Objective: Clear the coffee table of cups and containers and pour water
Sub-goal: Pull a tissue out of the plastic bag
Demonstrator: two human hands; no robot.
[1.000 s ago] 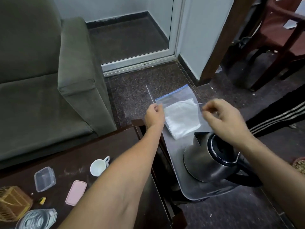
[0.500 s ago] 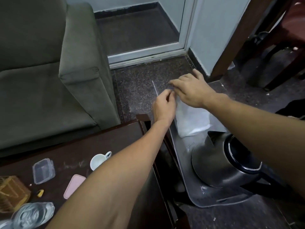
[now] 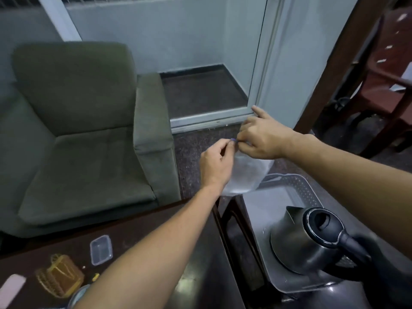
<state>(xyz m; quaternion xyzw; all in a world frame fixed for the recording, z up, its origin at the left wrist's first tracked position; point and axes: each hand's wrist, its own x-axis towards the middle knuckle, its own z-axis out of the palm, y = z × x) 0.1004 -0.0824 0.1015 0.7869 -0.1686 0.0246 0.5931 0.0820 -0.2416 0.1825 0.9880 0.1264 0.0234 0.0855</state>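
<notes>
Left hand [image 3: 217, 162]: thumb and forefinger pinch the top edge of the zip bag [image 3: 247, 175] at its blue strip.
Right hand [image 3: 263, 139]: pinches the same edge, touching the left; index finger straight out, other fingers curled.
Zip bag: clear plastic, hanging in the air from both hands, over the far end of the tray [image 3: 298, 184]; seal possibly open, too blurred to tell.
Kettle [image 3: 305, 244]: steel, black lid and handle, upright on the tray's near half, spout toward the bag.
Tray: grey, just right of the coffee table [image 3: 55, 248].
Coffee table: dark wood; carries a clear container [image 3: 101, 249], a wicker basket [image 3: 59, 278] and a pink flat item [image 3: 13, 286].
Armchair [image 3: 84, 130]: green, behind the table.
</notes>
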